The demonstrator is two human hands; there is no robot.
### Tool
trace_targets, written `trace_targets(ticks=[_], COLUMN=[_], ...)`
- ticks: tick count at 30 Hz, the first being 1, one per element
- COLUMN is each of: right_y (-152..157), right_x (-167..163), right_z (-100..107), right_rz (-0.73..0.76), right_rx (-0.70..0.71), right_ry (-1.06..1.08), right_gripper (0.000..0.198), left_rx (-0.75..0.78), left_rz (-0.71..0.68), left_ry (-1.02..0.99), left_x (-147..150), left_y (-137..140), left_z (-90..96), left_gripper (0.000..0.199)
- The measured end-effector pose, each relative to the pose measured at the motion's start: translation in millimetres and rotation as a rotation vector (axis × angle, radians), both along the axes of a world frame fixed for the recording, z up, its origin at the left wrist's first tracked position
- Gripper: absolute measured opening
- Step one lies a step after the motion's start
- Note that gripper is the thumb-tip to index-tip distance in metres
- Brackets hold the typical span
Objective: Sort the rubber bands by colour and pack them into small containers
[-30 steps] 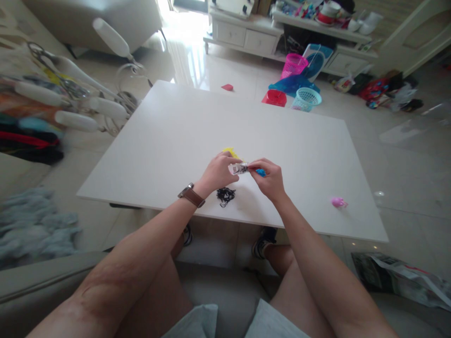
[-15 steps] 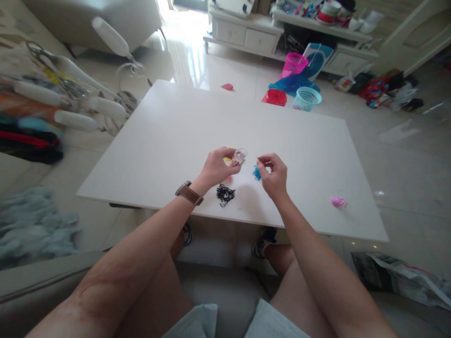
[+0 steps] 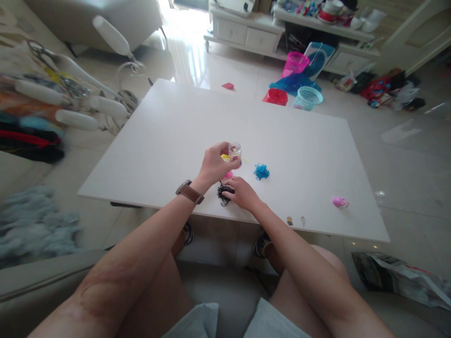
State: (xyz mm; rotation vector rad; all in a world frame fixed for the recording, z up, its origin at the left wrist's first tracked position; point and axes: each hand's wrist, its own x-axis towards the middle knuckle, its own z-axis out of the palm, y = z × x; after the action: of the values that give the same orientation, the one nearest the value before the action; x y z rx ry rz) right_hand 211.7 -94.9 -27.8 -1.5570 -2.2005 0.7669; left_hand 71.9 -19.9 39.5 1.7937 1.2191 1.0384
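My left hand (image 3: 215, 162) is closed around a small clear jar (image 3: 235, 155), held tilted above the table with a few coloured bits inside. Thumb and fingers of my right hand (image 3: 244, 193) close in on the pile of black rubber bands (image 3: 224, 193) near the table's front edge, partly covering it. Beneath my left hand lie pink bands (image 3: 229, 174) and yellow bands (image 3: 225, 158), both partly hidden. To the right is a loose heap of blue rubber bands (image 3: 261, 171).
The white table (image 3: 169, 126) spans the space before me. Near its front edge are a small yellow-and-blue figure (image 3: 289, 220) and a small clear piece (image 3: 303, 220). A pink item (image 3: 339, 202) sits farther right. Baskets, including a light blue one (image 3: 307, 97), stand on the floor beyond.
My right hand has moved from the blue bands left and down to the black ones. The jar has shifted slightly left and up in my left hand. Two small pieces by the front edge are now uncovered.
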Motion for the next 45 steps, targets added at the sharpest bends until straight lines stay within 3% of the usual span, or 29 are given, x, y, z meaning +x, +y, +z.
trace_targets(ticks=[4,9,15,25,30,33,37,45], right_y=[4.5,7.0,8.5,17.6,22.2,22.7,22.2,18.3], right_x=[-10.8,-17.5,-14.3,28.5,52.2,58.6,60.6,60.8], right_z=[-8.9,-14.7,-8.5,11.1,26.3,36.0,41.0,50.8], right_rz=[0.003,0.061,0.038,-0.247,-0.312,-0.327,-0.345,-0.272], right_rx=[-0.008,0.001,0.022,-0.072,-0.135,-0.097,-0.017,0.18], right_ry=[-0.02,-0.009,0.043,0.423,0.656,0.729,0.711,0.405], right_gripper=[0.034,0.01,0.013,0.012,0.026,0.03,0.028,0.015], left_rx=[0.014,0.003,0.029,0.105,0.074,0.076,0.139,0.183], left_rz=[-0.009,-0.007,-0.009,0.041,-0.038,-0.094,-0.168,-0.268], left_ry=[0.011,0.037,0.004,0.194,0.331,0.414,0.47,0.523], left_x=[-1.1,-2.1,-5.4,-17.3,-19.2,-16.4,-10.4,-3.4], left_y=[-0.3,-1.7,-1.4,3.9,2.1,-1.2,-6.6,-12.0], left_z=[-0.1,3.1,3.8,5.6,-0.6,-3.1,-1.5,0.4], left_gripper=[0.022,0.021,0.02,0.029,0.043,0.045,0.044,0.035])
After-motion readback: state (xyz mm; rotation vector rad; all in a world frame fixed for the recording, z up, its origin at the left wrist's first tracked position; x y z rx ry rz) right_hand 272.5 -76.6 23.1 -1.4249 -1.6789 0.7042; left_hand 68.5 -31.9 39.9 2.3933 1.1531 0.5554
